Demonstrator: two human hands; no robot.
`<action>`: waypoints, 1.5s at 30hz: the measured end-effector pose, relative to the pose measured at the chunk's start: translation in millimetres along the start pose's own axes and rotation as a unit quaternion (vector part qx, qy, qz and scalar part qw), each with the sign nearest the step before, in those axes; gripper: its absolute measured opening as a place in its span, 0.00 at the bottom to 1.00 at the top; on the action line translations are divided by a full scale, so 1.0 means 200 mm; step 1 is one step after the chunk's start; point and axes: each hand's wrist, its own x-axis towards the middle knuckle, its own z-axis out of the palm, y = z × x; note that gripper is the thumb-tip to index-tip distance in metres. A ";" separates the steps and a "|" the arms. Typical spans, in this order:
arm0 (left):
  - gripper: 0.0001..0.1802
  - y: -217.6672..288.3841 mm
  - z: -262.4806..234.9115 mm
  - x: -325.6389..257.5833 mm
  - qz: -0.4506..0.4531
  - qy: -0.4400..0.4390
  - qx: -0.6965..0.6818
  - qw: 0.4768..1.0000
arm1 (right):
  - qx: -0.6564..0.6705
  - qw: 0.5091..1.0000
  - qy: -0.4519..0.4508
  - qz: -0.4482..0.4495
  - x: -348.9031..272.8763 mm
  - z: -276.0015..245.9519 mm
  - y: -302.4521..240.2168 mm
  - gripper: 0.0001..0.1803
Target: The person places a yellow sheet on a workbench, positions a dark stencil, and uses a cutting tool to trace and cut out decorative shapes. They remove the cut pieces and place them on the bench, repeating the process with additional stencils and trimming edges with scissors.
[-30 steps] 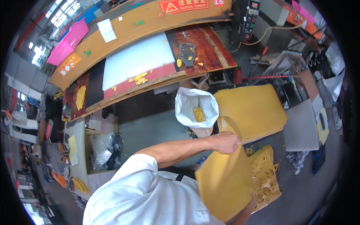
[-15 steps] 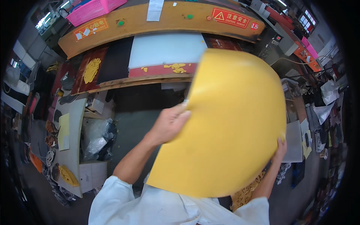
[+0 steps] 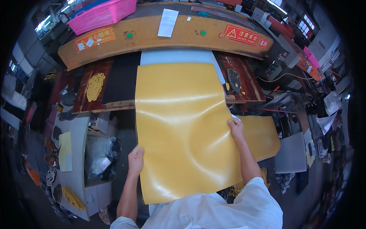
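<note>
A large, glossy yellow flexible sheet point(image 3: 183, 129) stretches out before me, rippled across its middle. Its far end overlaps the white board point(image 3: 177, 56) on the machine's bed, and its near end reaches my body. My left hand point(image 3: 135, 158) is closed on the sheet's left edge, thumb on top. Farther up, on the opposite edge, my right hand point(image 3: 236, 128) grips the sheet too; its fingers are partly hidden underneath. Beyond the board runs the machine's orange-brown beam point(image 3: 164, 36).
A dark sole-shaped piece point(image 3: 233, 81) lies right of the board, yellow offcuts point(image 3: 95, 87) left of it. More yellow sheet material point(image 3: 261, 137) rests beside my right forearm. A side table point(image 3: 78, 152) stands at left, and a pink basket point(image 3: 102, 16) sits on the beam.
The sheet has swung from a tilted, raised position to lie forward over the board. My left hand has moved down and left; my right hand has moved up and left.
</note>
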 end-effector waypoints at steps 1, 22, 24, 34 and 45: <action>0.22 0.03 0.02 0.04 0.007 0.002 0.007 1.000 | 0.036 0.999 0.005 0.001 0.03 0.00 0.00 0.18; 0.17 0.65 0.29 2.46 -0.164 -0.068 -0.036 0.984 | 0.114 0.953 -0.215 0.178 2.51 0.45 -0.28 0.15; 0.14 0.49 0.29 2.37 -0.190 -0.024 0.015 0.981 | 0.021 0.958 -0.188 0.218 2.32 0.41 -0.16 0.18; 0.22 0.33 0.47 2.80 -0.023 0.078 0.393 0.916 | -0.163 0.986 -0.023 -0.011 2.79 0.50 -0.05 0.16; 0.23 0.30 0.54 2.61 -0.034 0.123 0.562 0.817 | -0.324 0.945 -0.017 -0.032 2.61 0.42 -0.10 0.17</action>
